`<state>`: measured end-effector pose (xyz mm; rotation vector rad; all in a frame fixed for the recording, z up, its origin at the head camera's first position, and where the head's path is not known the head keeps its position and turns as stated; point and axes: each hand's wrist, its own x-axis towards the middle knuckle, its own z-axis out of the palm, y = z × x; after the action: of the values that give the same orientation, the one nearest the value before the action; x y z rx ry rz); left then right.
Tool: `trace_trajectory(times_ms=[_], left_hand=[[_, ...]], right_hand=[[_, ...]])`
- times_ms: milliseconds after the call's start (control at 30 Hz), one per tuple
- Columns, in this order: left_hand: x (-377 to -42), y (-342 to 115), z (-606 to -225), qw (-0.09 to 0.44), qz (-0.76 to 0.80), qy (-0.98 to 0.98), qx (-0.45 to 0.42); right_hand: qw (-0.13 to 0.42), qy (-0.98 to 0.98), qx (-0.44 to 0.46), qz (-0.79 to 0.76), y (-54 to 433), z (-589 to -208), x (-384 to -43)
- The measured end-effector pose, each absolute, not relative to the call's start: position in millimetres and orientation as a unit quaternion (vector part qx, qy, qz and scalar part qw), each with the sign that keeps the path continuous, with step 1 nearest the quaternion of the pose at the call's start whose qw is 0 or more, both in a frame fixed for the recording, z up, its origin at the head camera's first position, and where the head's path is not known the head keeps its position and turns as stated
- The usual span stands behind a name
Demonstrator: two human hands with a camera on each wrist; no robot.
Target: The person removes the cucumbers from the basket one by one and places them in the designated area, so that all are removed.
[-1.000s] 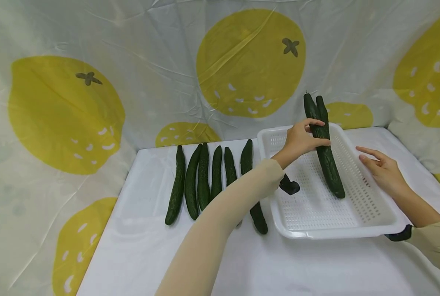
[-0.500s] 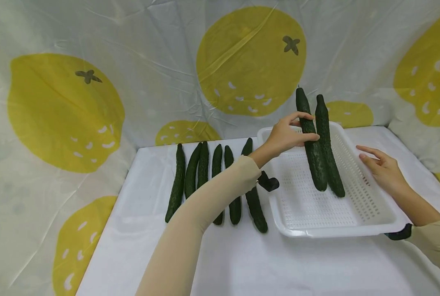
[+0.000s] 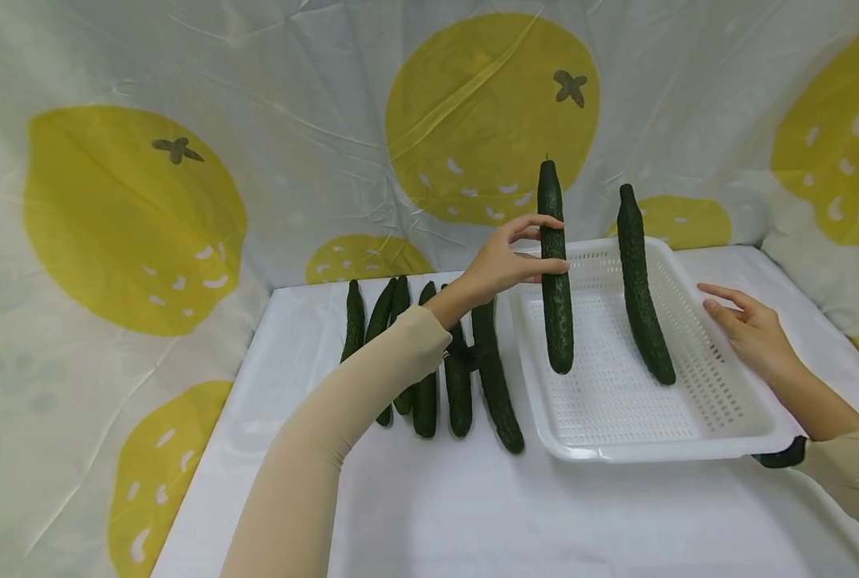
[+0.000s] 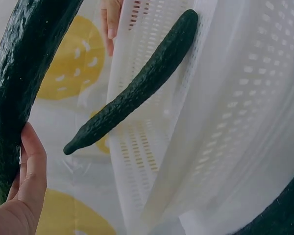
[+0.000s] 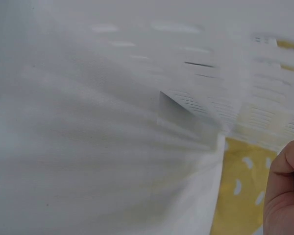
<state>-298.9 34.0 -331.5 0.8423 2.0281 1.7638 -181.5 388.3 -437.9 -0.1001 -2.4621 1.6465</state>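
My left hand [image 3: 505, 261] pinches a dark green cucumber [image 3: 558, 313] near its middle, holding it nearly upright over the left part of a white perforated plastic basket [image 3: 668, 454]. Up close in the left wrist view, fingers of the left hand [image 4: 29, 188] lie along that cucumber [image 4: 19, 63]. Another cucumber [image 3: 642, 297] is in the basket, its top end reaching past the far rim. Beside the basket's right wall is my right hand [image 3: 755, 333], fingers loosely extended; whether it touches the wall is unclear. The right wrist view shows only part of the hand [image 5: 286, 196].
Several cucumbers [image 3: 498, 377] lie side by side left of the basket, partly hidden by my left sleeve [image 3: 343, 409]. A white cloth [image 3: 473, 514] covers the table. Behind stands a pale curtain [image 3: 314, 120] printed with yellow lemons.
My left hand has moved left with its cucumber, away from the cucumber in the basket, opening a wide gap between the two. The right hand and the basket stay in place.
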Motion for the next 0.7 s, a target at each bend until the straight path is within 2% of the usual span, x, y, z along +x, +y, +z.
trace_trajectory(times_ms=[700], left_hand=[[-299,-51,-322,0.165,0.599,0.729,0.288]], right_hand=[[0.093,-0.829,-0.029,0.550,388,-436,-179]])
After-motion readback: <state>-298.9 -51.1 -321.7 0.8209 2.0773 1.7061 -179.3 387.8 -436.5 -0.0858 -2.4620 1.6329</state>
